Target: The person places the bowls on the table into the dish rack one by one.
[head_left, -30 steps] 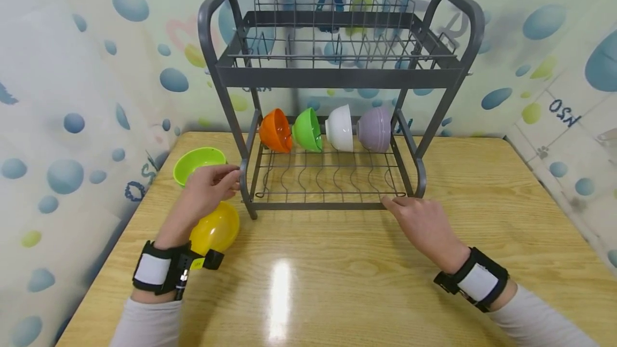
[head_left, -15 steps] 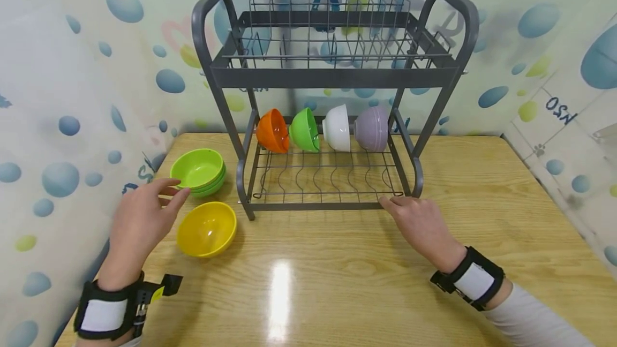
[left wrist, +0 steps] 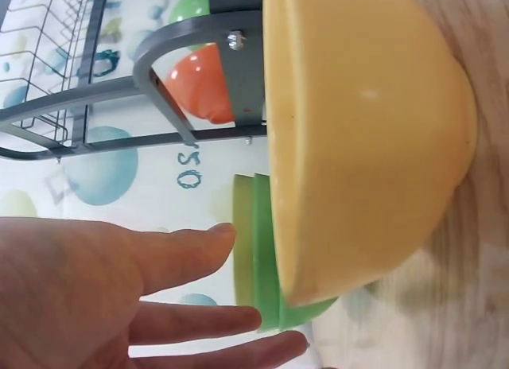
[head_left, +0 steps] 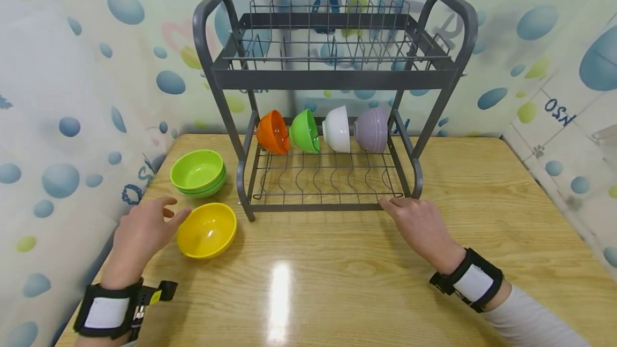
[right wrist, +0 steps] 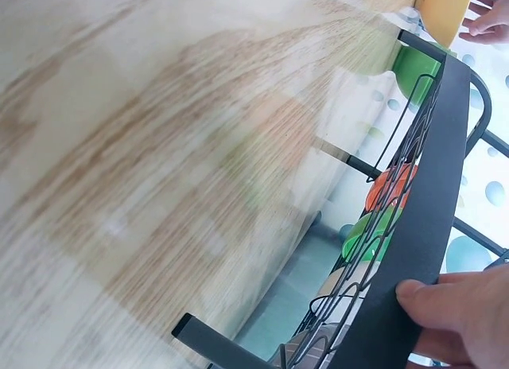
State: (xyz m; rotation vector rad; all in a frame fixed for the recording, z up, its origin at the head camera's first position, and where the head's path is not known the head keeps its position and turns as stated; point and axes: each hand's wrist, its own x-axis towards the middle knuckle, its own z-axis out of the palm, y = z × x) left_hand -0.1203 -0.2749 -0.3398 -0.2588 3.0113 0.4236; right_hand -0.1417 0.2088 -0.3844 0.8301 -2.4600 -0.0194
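My left hand [head_left: 147, 234] is beside the yellow bowl [head_left: 208, 231], thumb and fingers apart with nothing between them. In the left wrist view, the thumb and fingers point toward the bowl's rim. Just behind the yellow bowl sits a stack of green bowls [head_left: 198, 171]. My right hand [head_left: 424, 229] grips the front rail of the two-tier dish rack [head_left: 337, 79] near its right corner, with the thumb [right wrist: 417, 297] against the rail's face. On the lower tier an orange bowl [head_left: 273, 133], a green bowl [head_left: 305, 131], a white bowl [head_left: 337, 130] and a lilac bowl [head_left: 372, 130] stand on edge.
The rack's upper tier [head_left: 332, 42] has wire dividers and curved side handles. A patterned wall covering [head_left: 120, 68] rises behind and to the left of the wooden table [head_left: 337, 283]. One rack leg [head_left: 249, 213] stands close to the bowls on the left.
My left hand has left the rack's left side, moved left past the bowls, then dropped slightly toward the yellow bowl. My right hand has stayed on the rail.
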